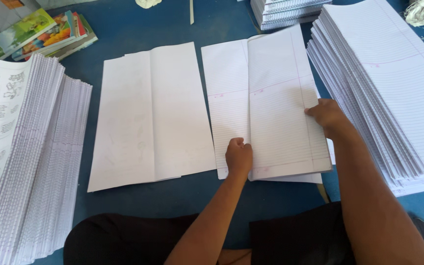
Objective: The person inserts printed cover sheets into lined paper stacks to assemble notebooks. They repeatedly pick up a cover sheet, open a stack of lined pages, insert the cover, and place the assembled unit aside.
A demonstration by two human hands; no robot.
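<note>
Centrally, the folded ruled sheet (pixel 276 113) lay on the blue floor (pixel 182 24) beside a plain folded sheet (pixel 148 113), left hand (pixel 239 157) clenched, knuckles pressing its lower crease, right hand (pixel 326 115) pinching its right edge between fingers.

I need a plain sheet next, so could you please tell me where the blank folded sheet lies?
The blank sheet lies on the blue floor, left of the ruled sheets under both hands.
</note>
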